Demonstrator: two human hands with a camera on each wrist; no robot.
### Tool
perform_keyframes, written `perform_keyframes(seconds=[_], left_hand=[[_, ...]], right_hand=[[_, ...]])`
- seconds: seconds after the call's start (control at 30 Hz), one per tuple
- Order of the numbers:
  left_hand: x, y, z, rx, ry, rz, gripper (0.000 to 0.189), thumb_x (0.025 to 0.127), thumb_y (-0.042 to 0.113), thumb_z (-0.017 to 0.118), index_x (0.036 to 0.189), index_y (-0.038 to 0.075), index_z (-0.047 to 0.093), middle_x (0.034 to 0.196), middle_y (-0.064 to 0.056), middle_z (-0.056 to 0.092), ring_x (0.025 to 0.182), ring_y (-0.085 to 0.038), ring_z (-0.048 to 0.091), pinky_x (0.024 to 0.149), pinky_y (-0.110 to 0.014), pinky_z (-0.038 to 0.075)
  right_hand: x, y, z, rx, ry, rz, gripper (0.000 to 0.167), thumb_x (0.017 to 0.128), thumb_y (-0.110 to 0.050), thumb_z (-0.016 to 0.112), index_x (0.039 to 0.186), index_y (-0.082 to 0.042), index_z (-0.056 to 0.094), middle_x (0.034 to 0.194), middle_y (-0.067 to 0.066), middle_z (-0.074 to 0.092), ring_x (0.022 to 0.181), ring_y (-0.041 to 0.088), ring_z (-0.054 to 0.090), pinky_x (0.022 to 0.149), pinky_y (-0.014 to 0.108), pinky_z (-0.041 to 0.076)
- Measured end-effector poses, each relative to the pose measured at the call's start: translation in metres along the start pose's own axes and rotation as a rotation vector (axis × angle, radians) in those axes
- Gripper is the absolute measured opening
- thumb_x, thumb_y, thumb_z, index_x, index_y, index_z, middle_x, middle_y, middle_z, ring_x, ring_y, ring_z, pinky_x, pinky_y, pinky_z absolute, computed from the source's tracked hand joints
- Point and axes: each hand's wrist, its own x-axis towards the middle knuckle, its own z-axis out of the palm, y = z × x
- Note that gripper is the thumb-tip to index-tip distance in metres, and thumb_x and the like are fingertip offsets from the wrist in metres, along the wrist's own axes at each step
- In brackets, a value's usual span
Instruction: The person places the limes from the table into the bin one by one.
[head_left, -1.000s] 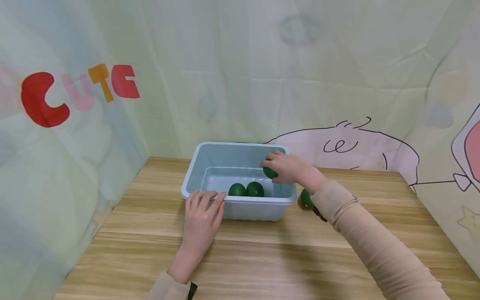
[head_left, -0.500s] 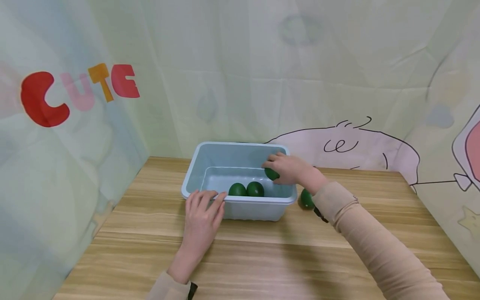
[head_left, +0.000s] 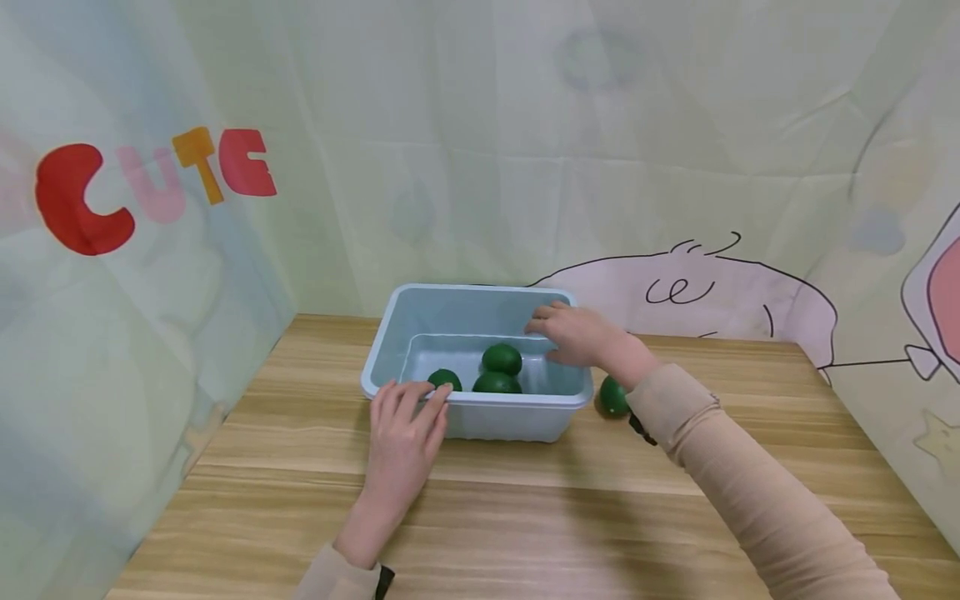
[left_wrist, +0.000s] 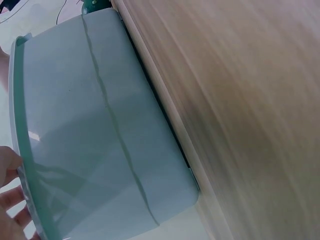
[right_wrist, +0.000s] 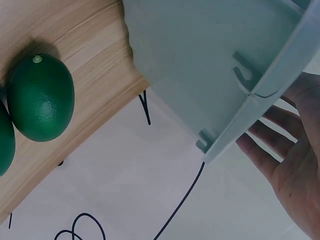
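Note:
A light blue plastic basin stands on the table with three dark green avocados inside. One avocado lies mid-basin, a second just in front of it, and a third near the front left corner, partly behind the fingers. My left hand rests its fingers on the front rim at the left. Over the right end of the basin, my right hand hangs with spread fingers and nothing in them. The right wrist view shows this hand beyond the rim, its fingers extended.
Outside the basin, to its right, an avocado sits on the wooden table, partly hidden by the right sleeve. In the right wrist view, another avocado shows beside it. A printed cloth hangs behind the table.
My right hand has let go of its avocado, which now lies in the basin. The avocados inside have shifted, one rolling left toward my left hand. Both hands stay nearly in place.

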Motion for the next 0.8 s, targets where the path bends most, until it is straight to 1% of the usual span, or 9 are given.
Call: perform_keyframes(seconds=[0.23,0.37,0.6,0.8], left_hand=[[0.0,0.0,0.001,-0.004,0.018,0.016,0.025,0.085,0.01,0.067,0.11,0.008,0.071,0.1,-0.011,0.064,0.1,-0.032,0.055,0.102,-0.058,0.038],[0.0,0.0,0.001,-0.005,0.013,0.018,0.025,0.086,0.011,0.066,0.111,0.008,0.071,0.101,-0.011,0.064,0.101,-0.031,0.055,0.102,-0.058,0.038],[-0.001,0.0,0.001,-0.004,-0.001,0.01,0.026,0.086,0.01,0.067,0.112,0.008,0.07,0.102,-0.011,0.065,0.101,-0.031,0.055,0.103,-0.057,0.037],[-0.001,0.0,0.001,0.0,-0.002,0.01,0.026,0.086,0.01,0.067,0.112,0.008,0.07,0.102,-0.011,0.065,0.102,-0.031,0.055,0.103,-0.056,0.037]], right_hand=[[-0.005,-0.003,-0.006,0.036,0.06,0.005,0.041,0.085,-0.015,0.071,0.125,-0.008,0.061,0.127,0.012,0.059,0.121,0.031,0.054,0.097,0.045,0.051],[-0.01,-0.003,-0.009,0.073,0.099,0.019,0.041,0.085,-0.016,0.071,0.124,-0.008,0.062,0.127,0.011,0.059,0.123,0.031,0.053,0.098,0.045,0.05],[-0.019,-0.003,-0.015,0.088,0.164,0.019,0.041,0.085,-0.016,0.071,0.124,-0.007,0.062,0.128,0.012,0.059,0.118,0.031,0.054,0.095,0.045,0.051],[-0.026,-0.005,-0.022,0.109,0.22,0.028,0.04,0.085,-0.016,0.071,0.123,-0.005,0.062,0.126,0.012,0.06,0.115,0.03,0.054,0.095,0.044,0.051]])
